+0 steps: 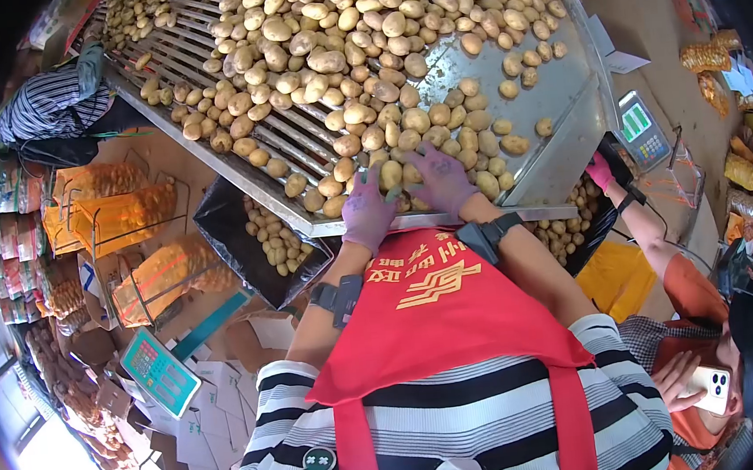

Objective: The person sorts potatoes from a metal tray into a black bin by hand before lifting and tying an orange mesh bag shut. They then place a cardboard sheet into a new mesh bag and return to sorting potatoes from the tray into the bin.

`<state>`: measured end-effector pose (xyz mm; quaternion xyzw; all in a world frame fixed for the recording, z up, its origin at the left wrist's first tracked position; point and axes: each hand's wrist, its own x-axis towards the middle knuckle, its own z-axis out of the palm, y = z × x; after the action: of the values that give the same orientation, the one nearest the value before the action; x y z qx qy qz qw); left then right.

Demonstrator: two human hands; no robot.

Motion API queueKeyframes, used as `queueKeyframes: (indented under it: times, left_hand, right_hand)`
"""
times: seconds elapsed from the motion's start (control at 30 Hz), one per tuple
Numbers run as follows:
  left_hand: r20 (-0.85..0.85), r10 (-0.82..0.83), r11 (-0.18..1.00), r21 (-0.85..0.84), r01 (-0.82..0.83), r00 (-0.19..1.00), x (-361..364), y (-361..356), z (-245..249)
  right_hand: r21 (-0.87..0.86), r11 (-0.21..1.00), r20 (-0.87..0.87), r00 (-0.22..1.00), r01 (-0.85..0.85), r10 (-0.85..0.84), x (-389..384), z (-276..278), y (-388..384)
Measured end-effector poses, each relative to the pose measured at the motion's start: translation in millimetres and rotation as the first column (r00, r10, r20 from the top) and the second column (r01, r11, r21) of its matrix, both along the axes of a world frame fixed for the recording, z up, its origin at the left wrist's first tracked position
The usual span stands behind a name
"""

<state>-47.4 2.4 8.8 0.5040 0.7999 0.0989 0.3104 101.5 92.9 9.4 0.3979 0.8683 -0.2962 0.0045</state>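
Note:
Many potatoes (394, 24) lie across a sloping metal sorting table (568, 120), partly over its slatted section. My left hand (368, 212), in a purple glove, rests at the table's near edge with its fingers stretched onto the nearest potatoes. Beside it, my right hand (445, 181), gloved alike, reaches a little further, fingers apart against the potatoes. Neither hand is visibly wrapped round one, though the fingertips are partly hidden among them. Dark bands with small devices sit on both wrists.
Black-lined bins of potatoes stand under the table at left (273, 235) and right (583, 217). Green-and-white scales (160, 372) and another scale (641, 129) flank me. Orange mesh sacks (170, 275) stand left. At right, a person (700, 296) holds a phone; another bends at upper left.

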Motion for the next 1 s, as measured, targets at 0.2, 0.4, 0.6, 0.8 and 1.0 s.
queueKeyframes:
  times: [0.2, 0.4, 0.6, 0.8, 1.0]
  left_hand:
    - [0.747, 0.116, 0.928, 0.153, -0.339, 0.654, -32, -7, -42]
    - [0.846, 0.364, 0.768, -0.509, -0.388, -0.390, -13, -11, 0]
    - [0.917, 0.201, 0.932, -0.287, -0.221, -0.345, -16, -22, 13]
    - [0.756, 0.241, 0.710, -0.565, -0.421, -0.609, -17, -49, 36]
    - [0.668, 0.053, 0.735, -0.529, -0.424, -0.743, -30, -96, -1]
  right_hand:
    - [-0.329, 0.936, -0.426, 0.865, 0.125, -0.265, 24, -33, -3]
    - [-0.594, 0.805, -0.464, 0.815, 0.006, -0.348, 39, 23, -6]
    - [-0.704, 0.687, -0.594, 0.678, -0.178, -0.434, 21, 31, -10]
    - [-0.979, 0.083, -0.185, 0.626, -0.188, -0.757, 35, 9, -9]
    - [-0.979, -0.006, -0.137, 0.679, -0.203, -0.721, 6, 37, -25]
